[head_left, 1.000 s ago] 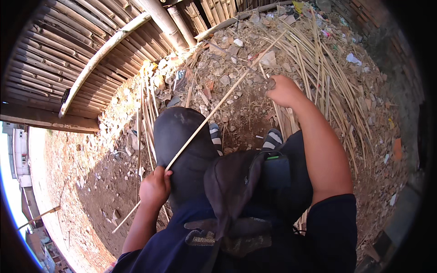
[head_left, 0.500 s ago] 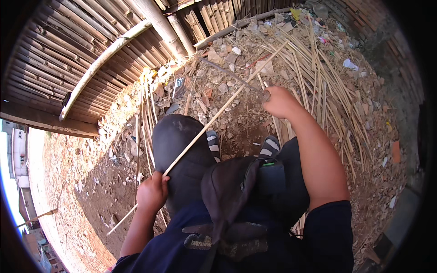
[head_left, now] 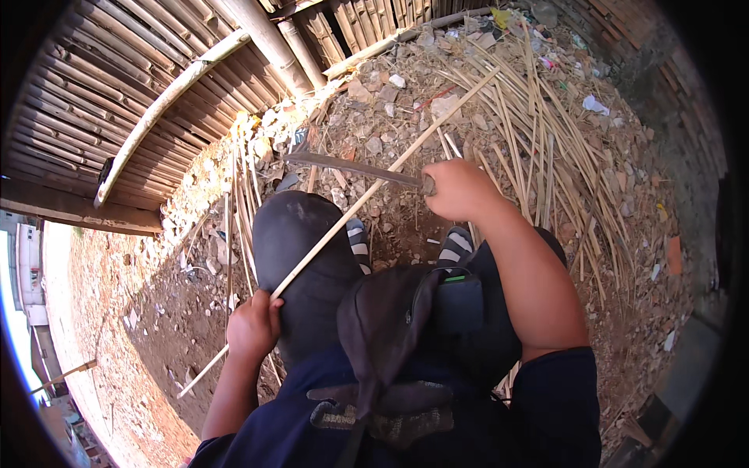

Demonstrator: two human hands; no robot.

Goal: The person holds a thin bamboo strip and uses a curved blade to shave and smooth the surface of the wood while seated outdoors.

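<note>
head view: the person sits over rubbly ground with a long pale cane [head_left: 367,195] laid slantwise across the left knee [head_left: 300,257]. the left hand [head_left: 251,327] is closed round the cane near its lower end, fingers wrapped fully about it, with a short tail sticking out below the fist toward the dirt. the far end runs up and right, out over the litter of split strips [head_left: 538,156] on the ground. the right hand [head_left: 460,189] is shut on the handle of a blade [head_left: 351,168], a long dark knife that lies flat, pointing left, and crosses the cane about midway along it. whether the edge is biting into the cane or only resting on it i cannot tell from here.

as for progress, i'd judge this cane barely begun: it looks whole and round along all the length i can see, with no split showing. the heap of thin strips to the right, and more lying by the left knee, suggest plenty of such work already finished. two striped shoes [head_left: 456,246] peek out below the blade. a bamboo fence [head_left: 117,93] stands along the upper left.
</note>
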